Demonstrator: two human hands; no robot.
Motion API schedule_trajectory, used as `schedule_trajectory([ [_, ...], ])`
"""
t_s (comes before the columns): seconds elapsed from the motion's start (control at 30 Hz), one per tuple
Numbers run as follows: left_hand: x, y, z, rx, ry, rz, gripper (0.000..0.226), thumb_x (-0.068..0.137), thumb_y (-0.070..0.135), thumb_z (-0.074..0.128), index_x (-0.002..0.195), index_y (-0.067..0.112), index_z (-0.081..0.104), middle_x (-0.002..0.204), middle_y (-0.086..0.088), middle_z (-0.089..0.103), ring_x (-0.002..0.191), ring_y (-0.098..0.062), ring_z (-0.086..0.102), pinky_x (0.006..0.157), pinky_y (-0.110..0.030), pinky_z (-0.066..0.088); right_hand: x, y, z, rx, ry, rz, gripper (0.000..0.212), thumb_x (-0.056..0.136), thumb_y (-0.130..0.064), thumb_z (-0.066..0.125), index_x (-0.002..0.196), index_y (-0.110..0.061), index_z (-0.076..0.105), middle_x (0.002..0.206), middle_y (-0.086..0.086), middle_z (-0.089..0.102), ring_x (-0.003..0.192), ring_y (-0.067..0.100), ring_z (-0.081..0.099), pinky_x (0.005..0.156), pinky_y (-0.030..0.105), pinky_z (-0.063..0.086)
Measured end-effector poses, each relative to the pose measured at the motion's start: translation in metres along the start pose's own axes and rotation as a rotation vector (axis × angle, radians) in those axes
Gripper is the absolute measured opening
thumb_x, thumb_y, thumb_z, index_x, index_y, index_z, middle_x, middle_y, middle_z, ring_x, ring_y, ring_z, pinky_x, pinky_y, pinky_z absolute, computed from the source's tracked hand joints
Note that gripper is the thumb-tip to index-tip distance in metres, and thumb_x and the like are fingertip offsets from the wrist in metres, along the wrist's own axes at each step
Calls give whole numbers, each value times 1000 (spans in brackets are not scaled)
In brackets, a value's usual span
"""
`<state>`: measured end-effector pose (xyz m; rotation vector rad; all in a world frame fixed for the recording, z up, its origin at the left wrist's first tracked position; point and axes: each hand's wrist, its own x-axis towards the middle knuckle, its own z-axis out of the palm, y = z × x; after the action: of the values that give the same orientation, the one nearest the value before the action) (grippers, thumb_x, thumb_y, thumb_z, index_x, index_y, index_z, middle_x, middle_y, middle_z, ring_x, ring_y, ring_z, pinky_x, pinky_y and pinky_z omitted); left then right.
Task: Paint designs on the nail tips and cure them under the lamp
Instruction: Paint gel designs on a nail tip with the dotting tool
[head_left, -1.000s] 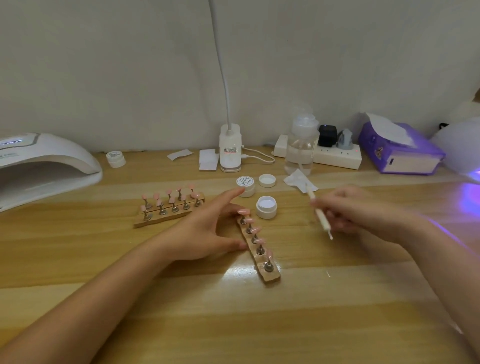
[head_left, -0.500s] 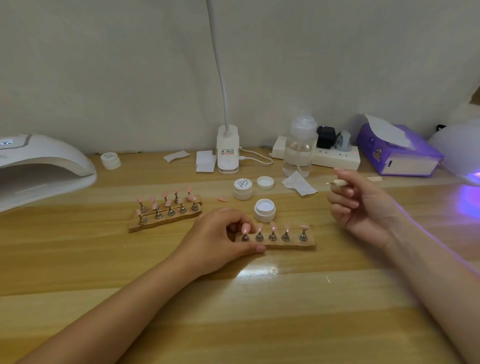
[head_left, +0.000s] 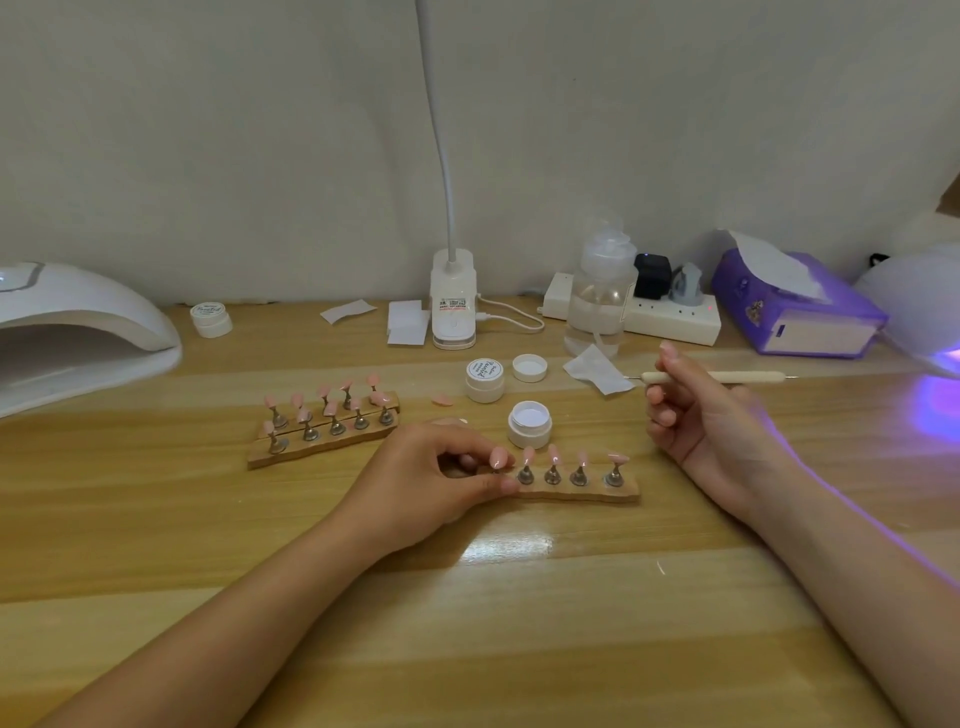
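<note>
A wooden strip (head_left: 576, 491) carrying a row of pink nail tips (head_left: 552, 454) on metal stands lies crosswise at the middle of the table. My left hand (head_left: 441, 473) pinches the strip's left end between thumb and fingers. My right hand (head_left: 696, 415) hovers to the right of the strip, palm turned toward me, holding a cream dotting pen (head_left: 727, 376) level between thumb and fingers. An open white gel jar (head_left: 530, 423) stands just behind the strip. A white curing lamp (head_left: 78, 332) sits at the far left; another lamp (head_left: 924, 312) glows purple at the far right.
A second wooden holder (head_left: 322, 441) with two rows of pink tips lies left of centre, and a loose tip (head_left: 442, 400) lies beside it. Behind stand a closed jar (head_left: 484, 381), a lid (head_left: 529, 367), a wipe (head_left: 597, 369), a pump bottle (head_left: 600, 291), a power strip (head_left: 675, 322) and a purple tissue box (head_left: 795, 306).
My left hand turned the strip from slanting to crosswise. My right hand drew back to the right and swung the pen from pointing down to lying level.
</note>
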<state>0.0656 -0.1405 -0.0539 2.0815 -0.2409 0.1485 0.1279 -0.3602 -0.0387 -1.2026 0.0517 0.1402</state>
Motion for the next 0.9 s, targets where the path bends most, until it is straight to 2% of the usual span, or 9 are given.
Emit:
schedule_trajectory([
  [0.1,0,-2,1,-20,41,-13,11,63,19,80,67,25,72,60,14,57,60,1,48,61,-10,38,-1,0,3,-68,-10,-46,20,66,-33,67,71,-15,59,51,-4,56,40,2,45,41,12,41],
  [0.23,0,-2,3,-32,87,-43,10,62,21,81,67,25,72,67,1,66,63,-1,54,64,-15,42,3,-1,9,-157,-22,-80,25,62,-34,69,72,-14,60,51,-4,59,42,2,47,43,12,43],
  [0.33,0,-1,4,-20,99,-60,10,62,23,81,68,20,73,72,-5,67,65,-5,55,65,-21,44,11,-1,15,-190,-46,-106,23,66,-32,70,73,-13,59,51,-4,59,42,2,48,44,12,43],
  [0.43,0,1,5,-22,115,-73,10,62,21,81,64,19,71,72,-8,67,65,-8,56,67,-24,45,22,1,24,-228,-78,-156,19,75,-27,69,71,-13,57,50,-3,59,41,4,47,45,14,44],
  [0.63,0,1,5,-20,138,-60,12,61,18,81,63,12,71,73,-8,67,72,-20,60,68,-26,46,36,9,40,-242,-99,-270,25,79,-25,69,66,-13,52,45,-4,56,39,5,43,44,15,38],
  [0.9,-1,3,5,12,133,-17,10,62,17,80,65,13,72,74,-5,67,71,-16,61,71,-27,47,34,19,41,-408,-267,-330,24,79,-12,69,65,-14,50,47,-4,58,44,5,48,43,14,39],
])
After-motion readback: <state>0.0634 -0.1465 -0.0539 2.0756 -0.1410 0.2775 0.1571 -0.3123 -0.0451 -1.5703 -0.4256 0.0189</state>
